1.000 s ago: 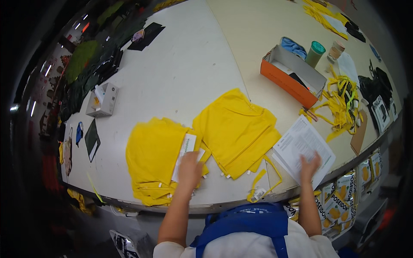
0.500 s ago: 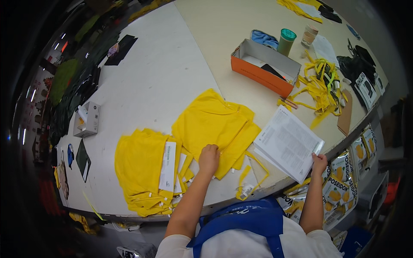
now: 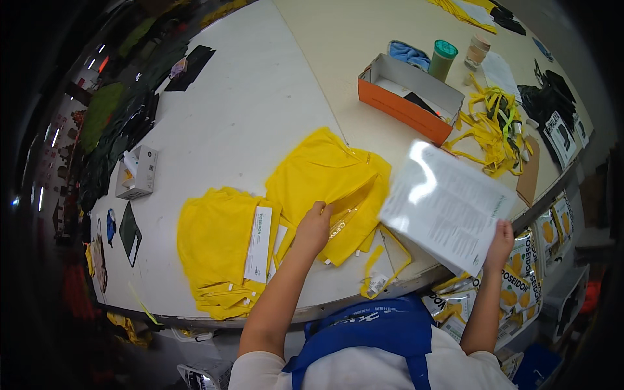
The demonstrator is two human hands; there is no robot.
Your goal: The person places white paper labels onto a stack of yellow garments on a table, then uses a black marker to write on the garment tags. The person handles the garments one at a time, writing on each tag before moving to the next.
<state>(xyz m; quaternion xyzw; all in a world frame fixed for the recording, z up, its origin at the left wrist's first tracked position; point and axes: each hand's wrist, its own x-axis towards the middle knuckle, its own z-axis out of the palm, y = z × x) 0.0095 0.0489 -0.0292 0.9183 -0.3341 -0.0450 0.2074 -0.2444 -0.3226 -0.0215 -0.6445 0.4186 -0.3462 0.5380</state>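
Note:
My left hand (image 3: 314, 229) is closed on the upper layer of a yellow fabric piece (image 3: 318, 166) on the table, lifting it so a fold gapes open. In my right hand (image 3: 499, 247), the corner of a glossy white printed sheet (image 3: 448, 208) is gripped. That sheet is tilted up at the table's right edge, its left side close to the yellow fabric. Left of my left hand lies a stack of folded yellow fabric pieces (image 3: 218, 250), with a white printed card (image 3: 259, 244) on it. A yellow strap (image 3: 398, 270) with a white tag lies between my hands.
An orange open box (image 3: 406, 107) stands beyond the sheet, near a green-lidded cup (image 3: 443, 60) and a jar (image 3: 478, 52). Tangled yellow straps (image 3: 497, 123) lie to its right. A small grey box (image 3: 138, 172) sits at left. Packed bags (image 3: 520, 276) fill a bin below the right edge.
My right hand has raised the printed sheet, which now tilts and catches glare. My left hand has lifted the fabric's upper layer, opening the fold. The view has shifted slightly.

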